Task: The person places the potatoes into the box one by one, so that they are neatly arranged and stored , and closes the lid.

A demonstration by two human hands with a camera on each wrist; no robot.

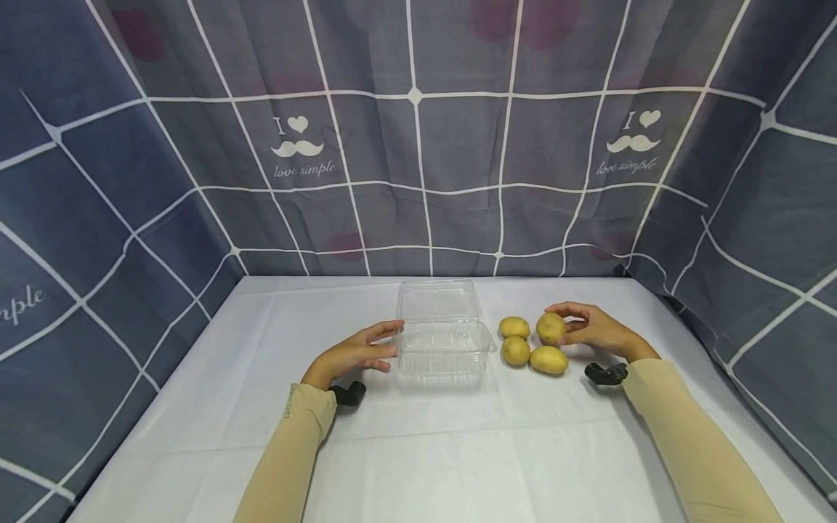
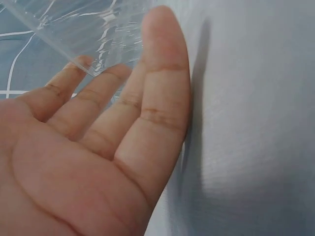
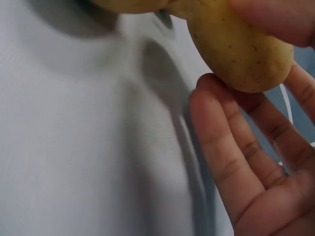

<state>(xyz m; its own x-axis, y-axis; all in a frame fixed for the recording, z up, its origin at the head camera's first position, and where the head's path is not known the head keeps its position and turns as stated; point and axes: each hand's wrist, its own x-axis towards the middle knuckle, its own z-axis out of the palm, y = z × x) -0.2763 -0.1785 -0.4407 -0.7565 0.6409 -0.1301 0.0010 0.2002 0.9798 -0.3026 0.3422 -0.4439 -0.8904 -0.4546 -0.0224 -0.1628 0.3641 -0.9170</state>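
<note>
A clear plastic clamshell box (image 1: 441, 341) stands on the white cloth with its lid (image 1: 438, 299) folded back. At its left side is my left hand (image 1: 356, 352), fingers extended and fingertips at the box wall. The left wrist view shows the palm (image 2: 74, 182) bare, with the clear plastic (image 2: 93, 29) beyond the fingers. My right hand (image 1: 596, 330) holds a yellow potato (image 1: 551, 329) between thumb and fingers; the same potato (image 3: 241, 49) fills the top of the right wrist view. More potatoes lie close by: one behind (image 1: 514, 327), one in front (image 1: 516, 351), and an oval one (image 1: 549, 359).
White cloth (image 1: 418, 450) covers the table. Dark grid-patterned curtains (image 1: 458, 145) rise at the back and both sides. A black wrist device (image 1: 349, 394) sits at the left cuff, another black device (image 1: 606, 374) at the right.
</note>
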